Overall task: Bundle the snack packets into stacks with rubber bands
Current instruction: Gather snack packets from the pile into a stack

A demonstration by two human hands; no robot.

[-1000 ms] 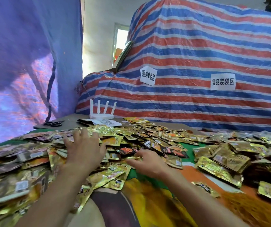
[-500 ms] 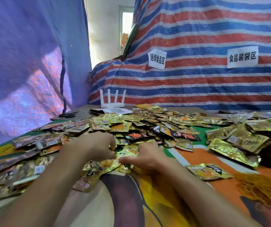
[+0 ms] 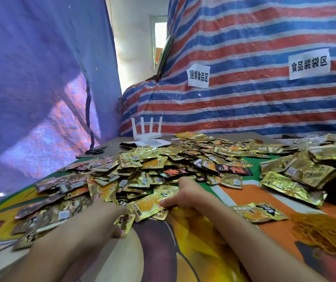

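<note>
Gold packets [image 3: 152,206] hiding fingers of right hand [image 3: 185,195], left hand [image 3: 106,216] grip unclear

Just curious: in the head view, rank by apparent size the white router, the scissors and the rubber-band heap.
Largest to smallest:
rubber-band heap
white router
scissors
The heap is nearest the camera, which inflates it.

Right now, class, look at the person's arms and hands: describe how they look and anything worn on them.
The left hand and right hand wear no gloves, and no watch, bracelet or ring is visible. Both arms are bare to the frame's edge; no sleeve shows.
</note>
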